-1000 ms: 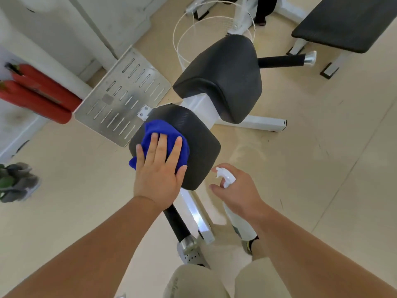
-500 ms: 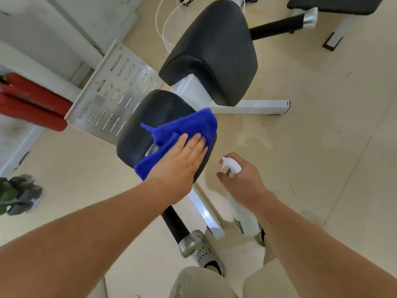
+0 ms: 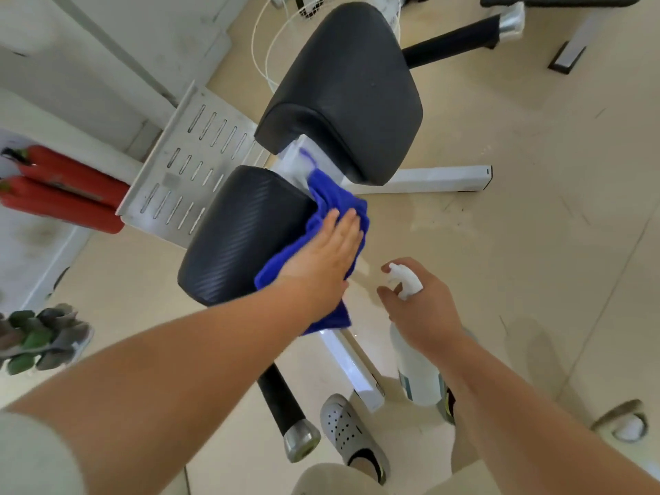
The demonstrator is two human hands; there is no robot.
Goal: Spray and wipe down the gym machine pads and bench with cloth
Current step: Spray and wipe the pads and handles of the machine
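Both hands busy: left hand [image 3: 323,259] flat, fingers spread, pressing cloth [image 3: 335,205] against pad [image 3: 243,230]; right hand [image 3: 423,309] wrapped around bottle [image 3: 418,373].

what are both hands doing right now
Left hand: open, flat, pressing the blue cloth on the near black pad.
Right hand: closed around the white spray bottle.

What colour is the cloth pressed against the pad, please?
The cloth is bright blue, seen in the head view, under the left hand.
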